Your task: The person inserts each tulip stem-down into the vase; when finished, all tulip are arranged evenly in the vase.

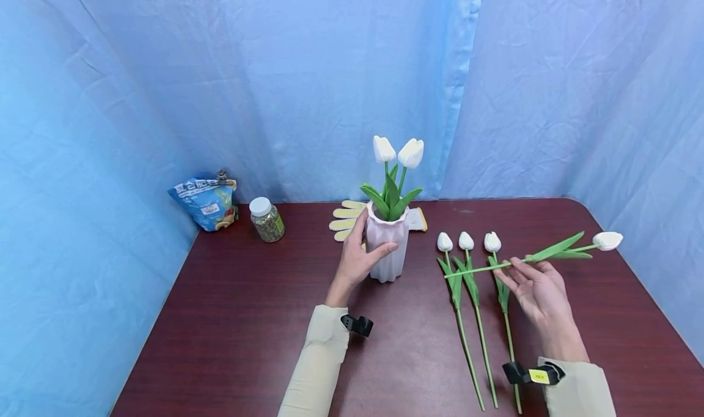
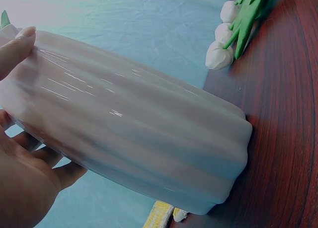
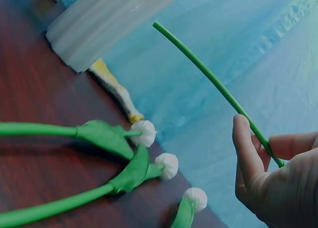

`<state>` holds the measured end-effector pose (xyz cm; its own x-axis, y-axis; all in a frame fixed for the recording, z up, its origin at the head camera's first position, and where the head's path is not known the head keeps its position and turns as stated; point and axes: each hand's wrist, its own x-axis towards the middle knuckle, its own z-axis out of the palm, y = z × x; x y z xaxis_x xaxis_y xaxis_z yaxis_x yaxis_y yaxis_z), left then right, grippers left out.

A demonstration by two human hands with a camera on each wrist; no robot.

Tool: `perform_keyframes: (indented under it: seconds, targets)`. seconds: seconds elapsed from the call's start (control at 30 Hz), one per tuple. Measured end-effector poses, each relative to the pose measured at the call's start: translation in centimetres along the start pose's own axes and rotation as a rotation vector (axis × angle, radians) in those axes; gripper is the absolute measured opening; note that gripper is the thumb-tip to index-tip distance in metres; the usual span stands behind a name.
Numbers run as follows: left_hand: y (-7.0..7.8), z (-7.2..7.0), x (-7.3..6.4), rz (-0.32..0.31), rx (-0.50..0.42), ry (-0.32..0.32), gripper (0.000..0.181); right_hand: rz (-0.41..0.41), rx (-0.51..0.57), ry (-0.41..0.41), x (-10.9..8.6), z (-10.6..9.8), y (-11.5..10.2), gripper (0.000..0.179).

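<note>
Curving round the vase, the thumb and fingers of the left hand are set against it; two upright tulips are held in its mouth. Right of the vase, a loose tulip is pinched by its stem in the right hand, its white bloom turned away from the vase.

Far left of the vase, a blue bag and a lidded jar are placed on the dark red table. Behind the vase, a glove is partly hidden and a blue curtain is hung. Right of it, three tulips are laid out.

Fingers on the vase's far side, largely hidden in the head view, are shown by the left wrist camera; by the right, only the loose tulip's bare stem is shown.
</note>
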<state>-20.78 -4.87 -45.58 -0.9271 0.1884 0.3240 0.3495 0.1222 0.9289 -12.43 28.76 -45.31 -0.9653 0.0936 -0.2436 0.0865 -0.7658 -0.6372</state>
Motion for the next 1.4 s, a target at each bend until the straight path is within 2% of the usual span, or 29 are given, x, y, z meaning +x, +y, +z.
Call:
perform_keyframes:
  seconds: [0.33,0.5,0.73,1.1,1.4]
  targets:
    - [-0.2,0.0,-0.1,-0.018,0.015,-0.003,0.092,-0.061,0.06,-0.019,0.4,2.7,-0.8,0.018]
    - [-0.2,0.0,-0.1,-0.017,0.015,-0.002,0.091,-0.084,0.11,-0.059,0.5,4.1,-1.3,0.019]
    - [0.0,-0.1,0.0,-0.031,0.006,-0.021,0.092,-0.112,0.103,-0.082,0.7,5.9,-2.0,0.018]
    - [0.0,-0.1,-0.2,-0.012,0.016,-0.003,0.091,-0.158,0.112,-0.141,1.0,8.8,-2.9,0.019]
    - [-0.2,0.1,-0.1,-0.009,0.016,-0.003,0.091,-0.215,0.063,-0.193,0.9,12.0,-3.0,0.02]
